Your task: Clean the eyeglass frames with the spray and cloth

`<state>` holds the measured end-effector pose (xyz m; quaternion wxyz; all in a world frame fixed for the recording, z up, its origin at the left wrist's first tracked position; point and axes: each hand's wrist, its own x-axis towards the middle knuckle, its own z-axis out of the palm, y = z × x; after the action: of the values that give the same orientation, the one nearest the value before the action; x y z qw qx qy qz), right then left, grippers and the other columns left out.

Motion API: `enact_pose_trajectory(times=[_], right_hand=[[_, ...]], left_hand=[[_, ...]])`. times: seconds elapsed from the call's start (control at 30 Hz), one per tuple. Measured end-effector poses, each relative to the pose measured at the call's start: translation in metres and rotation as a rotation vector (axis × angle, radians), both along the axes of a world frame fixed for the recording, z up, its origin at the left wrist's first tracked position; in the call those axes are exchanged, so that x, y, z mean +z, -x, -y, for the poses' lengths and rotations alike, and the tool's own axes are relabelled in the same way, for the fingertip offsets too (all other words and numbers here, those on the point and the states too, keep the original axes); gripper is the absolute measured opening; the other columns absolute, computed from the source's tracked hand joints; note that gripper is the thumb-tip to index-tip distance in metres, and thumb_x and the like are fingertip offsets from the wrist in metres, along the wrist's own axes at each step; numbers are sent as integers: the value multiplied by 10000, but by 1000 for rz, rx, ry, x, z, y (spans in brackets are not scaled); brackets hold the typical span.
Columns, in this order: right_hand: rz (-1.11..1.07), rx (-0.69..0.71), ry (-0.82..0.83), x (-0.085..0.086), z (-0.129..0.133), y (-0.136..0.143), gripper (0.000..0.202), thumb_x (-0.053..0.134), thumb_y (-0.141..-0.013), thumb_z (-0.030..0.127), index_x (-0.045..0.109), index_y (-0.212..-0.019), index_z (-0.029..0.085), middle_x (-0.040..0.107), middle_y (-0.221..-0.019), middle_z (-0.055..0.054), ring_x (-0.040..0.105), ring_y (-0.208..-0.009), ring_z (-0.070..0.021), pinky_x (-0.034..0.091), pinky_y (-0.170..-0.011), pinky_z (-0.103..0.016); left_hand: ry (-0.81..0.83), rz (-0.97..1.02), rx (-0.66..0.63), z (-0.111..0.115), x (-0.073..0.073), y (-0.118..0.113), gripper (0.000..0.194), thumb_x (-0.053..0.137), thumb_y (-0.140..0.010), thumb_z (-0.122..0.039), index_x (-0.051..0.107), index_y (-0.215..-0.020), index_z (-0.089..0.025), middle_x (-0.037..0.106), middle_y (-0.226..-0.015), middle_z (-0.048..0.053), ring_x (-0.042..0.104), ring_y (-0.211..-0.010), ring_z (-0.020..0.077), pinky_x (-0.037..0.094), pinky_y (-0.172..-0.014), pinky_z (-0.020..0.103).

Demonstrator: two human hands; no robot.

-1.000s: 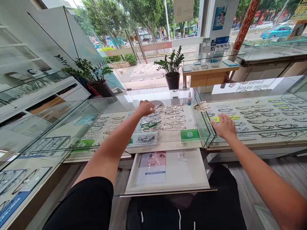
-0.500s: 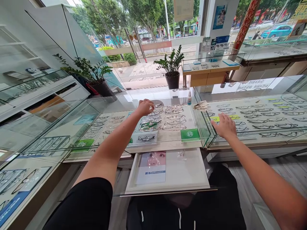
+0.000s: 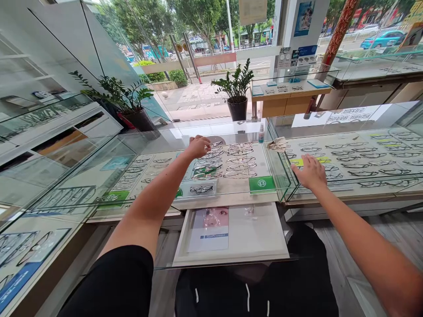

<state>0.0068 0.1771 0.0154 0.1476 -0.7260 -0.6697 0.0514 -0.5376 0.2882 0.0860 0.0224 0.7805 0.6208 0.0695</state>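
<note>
My left hand (image 3: pixel 199 146) reaches over the glass counter with its fingers curled into a pinch. The fingertips are at the near-left end of a pair of eyeglasses (image 3: pixel 217 144), the farthest in its column; the exact contact is partly hidden by the hand. Below it, more eyeglasses (image 3: pixel 240 160) lie in two columns on a white tray. My right hand (image 3: pixel 311 172) rests with fingers spread over the display case on the right, above rows of eyeglasses (image 3: pixel 353 164). Nothing shows in its grasp.
In front of me a white drawer (image 3: pixel 257 237) is pulled out, with a printed leaflet (image 3: pixel 211 237) inside. A green card (image 3: pixel 262 185), a spray bottle (image 3: pixel 261 133) and a crumpled cloth (image 3: pixel 277 145) are by the case joint. A potted plant (image 3: pixel 237 105) stands beyond the counter.
The view has tilted very slightly. Both hands stay almost where they were, the left at the far eyeglasses and the right over the right-hand case.
</note>
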Motion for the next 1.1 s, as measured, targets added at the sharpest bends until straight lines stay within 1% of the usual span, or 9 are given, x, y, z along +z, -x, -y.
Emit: enact_pose_trajectory(times=[0.13,0.3,0.43,0.57,0.77,0.9,1.1], right_hand=[[-3,-3,-4,-1,0,0,855,352,-1088,684,467,-1699,98,399,-1828,-204,335,-1694,-395,294,-1370,-586],[-6,1,-19,-1,1,0,847,360,-1084,685,478,-1693,109,416,-1820,-202,344,-1690,-394,299,-1366,-578],[7,-5,-11,1,1,0,857,343,-1087,685,477,-1697,98,408,-1827,-195,340,-1695,-391,300,-1369,-578],[25,-8,2,3,2,2,865,328,-1094,682,473,-1699,82,405,-1829,-195,340,-1699,-387,302,-1375,-571],[23,-3,23,4,2,2,870,324,-1101,678,451,-1715,75,395,-1833,-200,332,-1703,-390,299,-1378,-569],[-2,-2,8,4,2,2,871,344,-1090,673,464,-1706,68,401,-1828,-204,336,-1698,-397,300,-1373,-581],[-18,0,-27,-1,0,0,858,370,-1080,675,492,-1684,78,424,-1813,-219,363,-1682,-403,314,-1358,-594]], left_hand=[[18,0,11,-4,-1,1,229,654,-855,-396,858,-832,-294,767,-1463,76,485,-1476,437,332,-1196,674],[39,3,30,-9,-1,0,220,686,-846,-417,864,-815,-292,782,-1426,96,498,-1426,455,344,-1167,669],[20,5,48,-12,-1,-1,232,681,-870,-427,871,-859,-294,787,-1400,101,489,-1408,445,333,-1157,667],[-22,-11,50,-13,0,-2,211,709,-875,-407,879,-858,-283,788,-1373,114,490,-1383,441,319,-1158,651],[-35,-39,88,-11,0,-6,182,702,-923,-297,874,-892,-248,793,-1372,128,500,-1370,419,309,-1153,606],[-55,-47,99,-7,1,-8,185,699,-947,-284,878,-919,-247,794,-1365,125,509,-1366,411,305,-1150,590],[-60,-83,89,3,2,-8,185,697,-946,-258,875,-926,-210,788,-1385,145,529,-1367,410,315,-1139,598]])
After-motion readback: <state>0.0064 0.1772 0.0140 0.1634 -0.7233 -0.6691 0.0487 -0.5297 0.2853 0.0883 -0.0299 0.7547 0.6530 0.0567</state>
